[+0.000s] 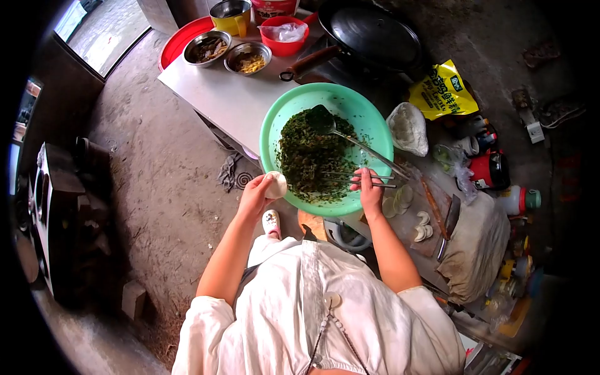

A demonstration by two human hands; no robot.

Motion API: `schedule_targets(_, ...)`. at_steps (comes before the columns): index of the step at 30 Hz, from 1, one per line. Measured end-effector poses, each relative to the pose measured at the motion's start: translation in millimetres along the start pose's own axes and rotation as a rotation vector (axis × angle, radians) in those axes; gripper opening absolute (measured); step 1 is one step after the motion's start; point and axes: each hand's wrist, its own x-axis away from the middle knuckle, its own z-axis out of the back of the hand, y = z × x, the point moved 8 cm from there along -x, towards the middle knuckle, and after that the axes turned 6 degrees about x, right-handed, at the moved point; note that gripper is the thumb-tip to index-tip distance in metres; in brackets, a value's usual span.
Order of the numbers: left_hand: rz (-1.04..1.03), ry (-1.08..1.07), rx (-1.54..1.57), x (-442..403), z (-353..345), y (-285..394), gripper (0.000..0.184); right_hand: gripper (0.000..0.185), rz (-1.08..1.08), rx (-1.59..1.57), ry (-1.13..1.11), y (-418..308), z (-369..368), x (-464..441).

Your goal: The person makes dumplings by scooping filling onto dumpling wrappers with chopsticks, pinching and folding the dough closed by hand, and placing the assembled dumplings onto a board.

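Note:
My left hand (253,195) pinches a round white dumpling wrapper (276,185) at the left rim of a mint-green basin (372,119). My right hand (370,192) is closed around a pair of chopsticks (342,177), whose tips reach into the dark green chopped filling (306,150). A long-handled metal spatula (369,149) leans in the basin, its dark head on the filling. Right of my right hand lie more pale wrappers (400,200) and several folded dumplings (423,226).
A rolling pin (432,203) and a knife (449,230) lie at the right, beside a cloth-covered bundle (478,247). Behind the basin stand a lidded black wok (375,37), a yellow packet (444,90), two metal bowls (208,49) and a red basin (283,37). Jars (489,170) line the right side.

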Motion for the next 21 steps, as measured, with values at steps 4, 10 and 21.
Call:
schedule_targets(4,0.013,0.022,0.016,0,0,-1,0.029,0.032,-0.05,-0.066,-0.054,12,-7,-2)
schedule_targets(10,-0.009,0.018,0.026,-3,2,-1,0.029,0.03,-0.104,-0.125,-0.082,18,-10,-4)
schedule_targets(21,-0.015,0.009,0.105,-1,1,0,0.028,0.03,-0.3,-0.342,0.034,25,5,-5)
